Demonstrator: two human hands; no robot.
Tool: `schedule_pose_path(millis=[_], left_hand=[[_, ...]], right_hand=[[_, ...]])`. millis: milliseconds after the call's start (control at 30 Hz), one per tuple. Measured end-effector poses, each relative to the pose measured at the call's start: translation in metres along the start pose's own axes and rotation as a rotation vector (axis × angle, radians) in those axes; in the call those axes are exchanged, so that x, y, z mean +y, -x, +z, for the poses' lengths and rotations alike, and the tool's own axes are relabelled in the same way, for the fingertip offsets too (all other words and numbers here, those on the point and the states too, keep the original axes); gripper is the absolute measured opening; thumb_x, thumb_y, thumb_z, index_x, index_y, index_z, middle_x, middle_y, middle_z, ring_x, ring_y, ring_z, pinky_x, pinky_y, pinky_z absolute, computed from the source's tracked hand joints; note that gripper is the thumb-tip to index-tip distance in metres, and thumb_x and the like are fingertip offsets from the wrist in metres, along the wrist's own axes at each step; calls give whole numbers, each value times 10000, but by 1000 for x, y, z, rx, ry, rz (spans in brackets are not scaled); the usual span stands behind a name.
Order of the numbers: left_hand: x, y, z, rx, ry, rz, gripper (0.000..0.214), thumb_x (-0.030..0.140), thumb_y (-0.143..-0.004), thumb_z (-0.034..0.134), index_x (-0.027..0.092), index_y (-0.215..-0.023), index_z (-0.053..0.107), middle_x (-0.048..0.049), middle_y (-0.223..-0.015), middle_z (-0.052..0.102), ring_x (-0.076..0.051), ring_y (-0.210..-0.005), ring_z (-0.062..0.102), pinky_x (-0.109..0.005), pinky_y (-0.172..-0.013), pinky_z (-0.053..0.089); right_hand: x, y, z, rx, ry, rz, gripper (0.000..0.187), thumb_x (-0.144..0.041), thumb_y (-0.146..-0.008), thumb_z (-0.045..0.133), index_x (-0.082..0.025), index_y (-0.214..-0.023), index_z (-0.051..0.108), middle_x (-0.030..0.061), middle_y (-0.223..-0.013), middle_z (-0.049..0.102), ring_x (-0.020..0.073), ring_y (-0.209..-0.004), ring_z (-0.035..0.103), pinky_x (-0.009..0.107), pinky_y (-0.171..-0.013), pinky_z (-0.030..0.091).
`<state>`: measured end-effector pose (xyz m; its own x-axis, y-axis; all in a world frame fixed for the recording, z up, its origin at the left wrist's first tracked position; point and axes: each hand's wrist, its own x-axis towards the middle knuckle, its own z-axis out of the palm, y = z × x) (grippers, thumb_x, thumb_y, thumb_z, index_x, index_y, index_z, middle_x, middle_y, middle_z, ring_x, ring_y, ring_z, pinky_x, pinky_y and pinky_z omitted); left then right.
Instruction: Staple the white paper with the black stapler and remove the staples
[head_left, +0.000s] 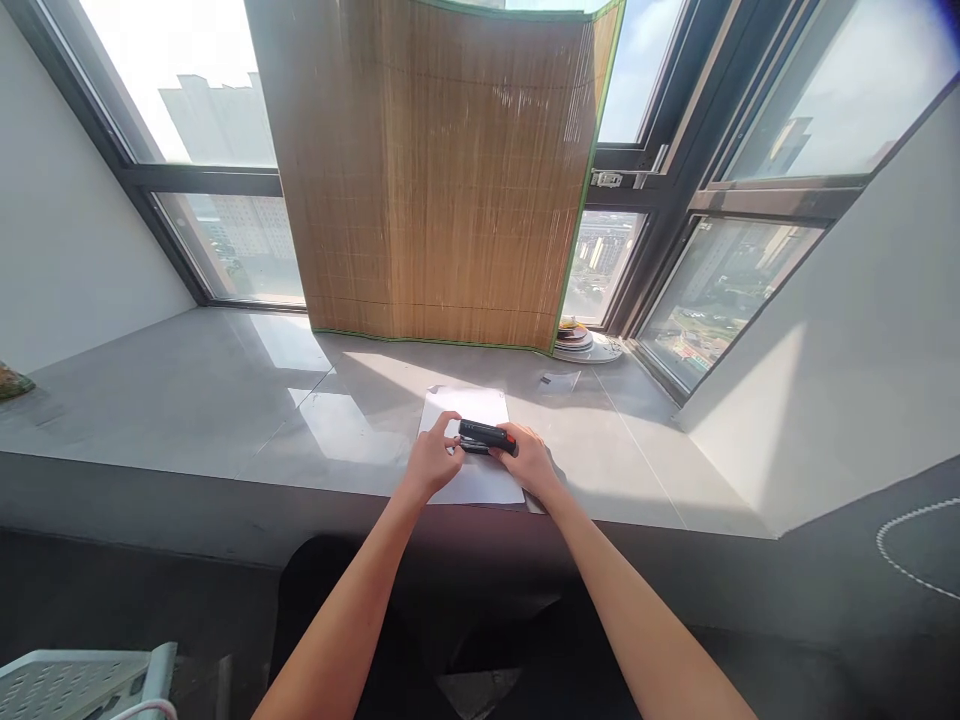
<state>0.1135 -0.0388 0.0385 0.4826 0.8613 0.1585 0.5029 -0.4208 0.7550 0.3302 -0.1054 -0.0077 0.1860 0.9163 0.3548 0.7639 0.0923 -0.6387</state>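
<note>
A black stapler (484,434) with a red spot near its right end is held level between my two hands. My left hand (435,458) has thumb and forefinger at its left end. The fingers of my right hand (531,462) wrap its right end. Beneath lies a white sheet of paper (469,487) near the front edge of the sill. Something grey (535,503) shows partly from under the paper and my right hand; its kind is hidden.
The grey tiled window sill (187,400) carries a small clear packet (559,382) and a stack of round items (576,340) at the back right. A bamboo mat (450,200) leans against the windows. A pale perforated plastic piece (82,685) stands at lower left.
</note>
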Motion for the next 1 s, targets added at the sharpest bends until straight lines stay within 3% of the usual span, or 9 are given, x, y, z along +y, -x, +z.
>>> schedule_pose_path(millis=[100, 200, 333, 433, 500, 600, 667, 833, 1000], left_hand=[[-9, -11, -2, 48, -43, -43, 440, 199, -904, 559, 280, -1337, 555, 23, -757, 780, -212, -653, 725, -310, -708, 543], [-30, -35, -6, 141, -232, -2, 347, 204, -926, 541, 245, -1252, 655, -76, -1064, 812, -270, -990, 750, -395, -906, 570], [-60, -66, -5, 79, -512, 63, 433, 295, -997, 501, 247, -1393, 670, -127, -1638, 508, -348, -1523, 430, -546, -1234, 366], [-74, -75, 0, -20, -608, -56, 544, 448, -1037, 471, 298, -1554, 548, -135, -1724, 376, -426, -1613, 243, -692, -1263, 201], [-79, -76, 1, -10, -602, -59, 546, 452, -1048, 454, 283, -1560, 539, -163, -1707, 394, -449, -1609, 240, -722, -1251, 175], [-86, -74, -2, 6, -513, 25, 468, 364, -1049, 460, 243, -1478, 602, -174, -1631, 488, -402, -1565, 349, -709, -1262, 164], [-91, -73, -6, 4, -418, 58, 423, 315, -1025, 492, 231, -1412, 642, -163, -1569, 542, -351, -1481, 475, -680, -1276, 189], [-94, -68, -15, 14, -73, 142, 397, 285, -916, 590, 217, -1284, 723, -122, -1536, 526, -250, -1334, 616, -423, -1171, 492], [-81, -64, -20, 7, -16, 111, 429, 332, -872, 634, 264, -1276, 761, -77, -1641, 441, -298, -1439, 540, -407, -1134, 533]], right_hand=[[1, 1, 2, 22, -14, 20, 481, -330, -904, 718, -335, -1380, 655, 39, -1188, 761, 276, -1109, 666, 435, -1011, 486], [1, 2, 3, 25, -10, 32, 591, -338, -905, 729, -345, -1479, 588, 50, -1205, 754, 281, -1124, 662, 445, -1021, 484], [-4, 3, 0, 0, -30, -1, 447, -310, -906, 690, -349, -1351, 676, 19, -1167, 762, 263, -1080, 664, 441, -1029, 484], [-3, 5, -6, 93, -95, 45, 325, -269, -904, 623, -315, -1206, 734, 21, -1112, 768, 263, -1071, 664, 417, -993, 510], [2, 7, -10, 263, -106, 124, 335, -269, -909, 583, -276, -1208, 735, 62, -1148, 766, 292, -1100, 657, 434, -975, 522], [14, 10, -11, 545, -69, 292, 397, -310, -912, 563, -206, -1262, 720, 147, -1183, 754, 352, -1089, 661, 485, -928, 536], [24, 12, -11, 623, -45, 359, 412, -328, -901, 565, -196, -1257, 726, 170, -1160, 758, 370, -1055, 672, 495, -883, 544], [43, 13, -26, 478, -37, 388, 378, -341, -864, 575, -247, -1192, 739, 139, -1101, 785, 371, -1022, 709, 487, -874, 543], [56, 1, -52, 305, -74, 308, 304, -365, -855, 582, -319, -1128, 709, 82, -1083, 793, 324, -1043, 728, 444, -922, 532]])
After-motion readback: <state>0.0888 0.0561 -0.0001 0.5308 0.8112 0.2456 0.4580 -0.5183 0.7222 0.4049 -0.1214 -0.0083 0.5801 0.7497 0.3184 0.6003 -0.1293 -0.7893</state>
